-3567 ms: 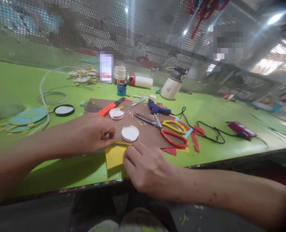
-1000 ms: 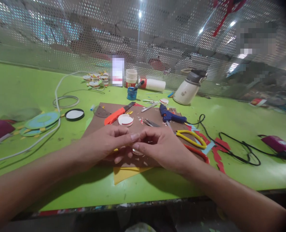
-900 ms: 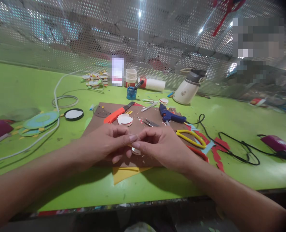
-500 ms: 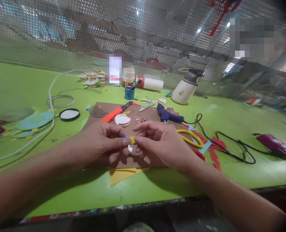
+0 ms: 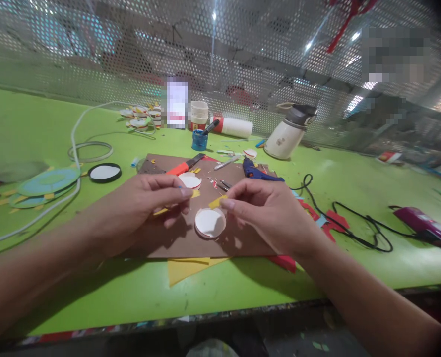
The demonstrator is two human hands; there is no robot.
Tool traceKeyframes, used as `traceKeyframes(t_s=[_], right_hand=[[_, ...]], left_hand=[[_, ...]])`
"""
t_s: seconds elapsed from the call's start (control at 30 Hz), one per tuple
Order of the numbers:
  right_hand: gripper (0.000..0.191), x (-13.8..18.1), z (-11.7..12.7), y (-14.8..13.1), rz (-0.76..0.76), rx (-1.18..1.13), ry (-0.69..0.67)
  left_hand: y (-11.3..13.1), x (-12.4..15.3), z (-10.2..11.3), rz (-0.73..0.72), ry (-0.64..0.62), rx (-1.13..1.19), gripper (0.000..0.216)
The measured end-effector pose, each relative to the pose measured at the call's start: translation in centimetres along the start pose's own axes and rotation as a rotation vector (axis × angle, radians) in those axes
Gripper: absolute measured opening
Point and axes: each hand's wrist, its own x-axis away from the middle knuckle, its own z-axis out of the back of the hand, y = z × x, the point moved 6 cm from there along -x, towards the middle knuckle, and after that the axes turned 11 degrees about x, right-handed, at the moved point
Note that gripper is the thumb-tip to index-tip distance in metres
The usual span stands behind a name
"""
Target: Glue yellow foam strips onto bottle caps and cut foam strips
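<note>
My left hand [image 5: 142, 206] pinches a thin yellow paper strip [image 5: 168, 208] over the brown board [image 5: 183, 238]. My right hand [image 5: 268, 213] pinches a small yellow paper piece [image 5: 217, 202] between thumb and forefinger. Between and just below the two hands a white round lid [image 5: 210, 222] lies flat on the board. A second white lid with a red rim [image 5: 190, 180] lies farther back. A yellow paper sheet [image 5: 190, 267] sticks out from under the board's near edge.
An orange utility knife [image 5: 185, 165], a blue glue gun [image 5: 257, 172] with a black cord [image 5: 354, 223], a blue paint pot [image 5: 199, 140], a white jug [image 5: 289, 131], a black-rimmed disc [image 5: 104, 172] and a white cable [image 5: 75, 148] lie on the green table [image 5: 354, 178]. Perforated metal wall behind.
My hands, pinched together over the lid a second ago, have drawn apart; each now holds a yellow piece, and the white lid lies uncovered between them.
</note>
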Motion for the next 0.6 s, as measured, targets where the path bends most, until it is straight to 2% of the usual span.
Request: traceKeyframes(t_s=[0.17,0.3,0.4,0.5,0.6], right_hand=[[0.010,-0.4,1.7,-0.5,0.083,0.317,-0.002],[0.008,-1.0,1.0,-0.8,0.191,0.615,-0.042],[0.010,-1.4,0.3,-1.0,0.294,0.741,-0.036],[0.011,-1.6,-0.1,-1.0,0.369,0.820,-0.011],[0.011,-1.7,-0.3,-0.8,0.391,0.878,-0.002]], left_hand=[[0.1,0.2,0.0,0.021,0.032,-0.039,0.013],[-1.0,0.2,-0.6,0.110,0.023,0.022,0.027],[-1.9,-0.1,-0.9,0.153,0.001,0.002,0.025],[-2.0,-0.6,-0.5,0.091,0.017,-0.279,0.021],[-1.3,-0.8,-0.7,-0.104,-0.013,-0.663,0.017]])
